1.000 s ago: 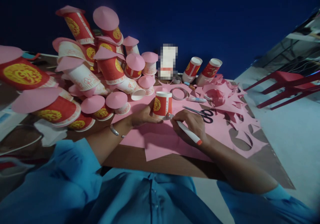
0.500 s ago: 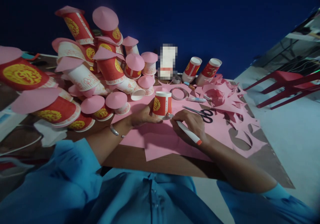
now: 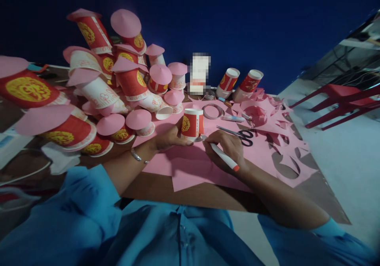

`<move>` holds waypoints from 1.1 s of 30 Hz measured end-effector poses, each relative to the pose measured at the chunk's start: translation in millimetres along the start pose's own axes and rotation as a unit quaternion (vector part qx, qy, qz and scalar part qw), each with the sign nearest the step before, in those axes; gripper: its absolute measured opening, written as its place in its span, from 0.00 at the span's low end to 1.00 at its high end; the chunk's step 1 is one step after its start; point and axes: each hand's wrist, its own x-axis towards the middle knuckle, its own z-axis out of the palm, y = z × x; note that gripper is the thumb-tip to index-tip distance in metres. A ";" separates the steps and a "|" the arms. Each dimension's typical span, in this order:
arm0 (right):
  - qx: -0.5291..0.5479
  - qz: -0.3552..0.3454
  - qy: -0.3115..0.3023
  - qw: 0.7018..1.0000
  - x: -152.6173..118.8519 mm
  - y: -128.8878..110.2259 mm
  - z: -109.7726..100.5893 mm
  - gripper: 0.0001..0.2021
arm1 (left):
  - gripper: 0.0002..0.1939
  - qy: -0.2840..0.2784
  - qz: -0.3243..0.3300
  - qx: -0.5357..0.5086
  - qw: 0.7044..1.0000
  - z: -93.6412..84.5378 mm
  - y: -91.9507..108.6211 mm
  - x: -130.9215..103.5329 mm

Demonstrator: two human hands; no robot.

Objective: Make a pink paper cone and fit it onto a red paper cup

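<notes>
My left hand [image 3: 170,137] grips a red and white paper cup [image 3: 194,124] with a yellow emblem, thumb along its lower edge. Pinched in my right hand [image 3: 225,147] is a white marker [image 3: 224,157] with an orange-red end. Its tip is at the lower right edge of the cup; whether it touches I cannot tell. Beneath both hands lie pink paper sheets [image 3: 190,175]. Black-handled scissors [image 3: 245,136] rest just beyond my right hand, and a roll of tape [image 3: 213,111] lies behind the cup.
Several paper cups with pink cone tops [image 3: 130,78] are piled on the left. Two stacks of cups [image 3: 228,82] stand at the back near a blue wall [image 3: 267,24]. Pink paper scraps [image 3: 292,161] spread over the right side. A red stool [image 3: 341,97] stands beyond the table.
Hardly anything differs. The marker's tip has shifted very slightly at the cup's lower edge; my left hand keeps the cup in the same place.
</notes>
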 end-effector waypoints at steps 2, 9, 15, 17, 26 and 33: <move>-0.002 0.000 -0.002 1.000 0.1 -0.4 0.0 0.11 | 0.39 0.003 -0.004 0.000 1.000 0.7 1.3 -0.1; 0.007 0.005 -0.010 1.000 -0.3 -2.0 -0.7 0.10 | 0.43 0.028 -0.016 0.013 0.999 -0.4 -0.4 -0.4; 0.000 0.000 -0.002 1.000 1.1 -3.1 -0.2 0.09 | 0.44 0.024 -0.013 0.015 1.000 -0.6 -0.7 -0.1; 0.001 0.001 0.000 1.000 1.0 -3.3 0.1 0.09 | 0.44 0.019 -0.008 0.011 1.000 0.3 -0.1 0.1; 0.002 0.002 -0.007 1.000 -1.0 -3.6 0.4 0.08 | 0.52 0.026 -0.007 0.012 1.000 -0.9 -3.2 1.2; 0.009 0.002 -0.008 1.000 -0.5 -3.4 0.7 0.08 | 0.51 0.027 -0.002 0.016 1.000 -1.8 -3.1 1.0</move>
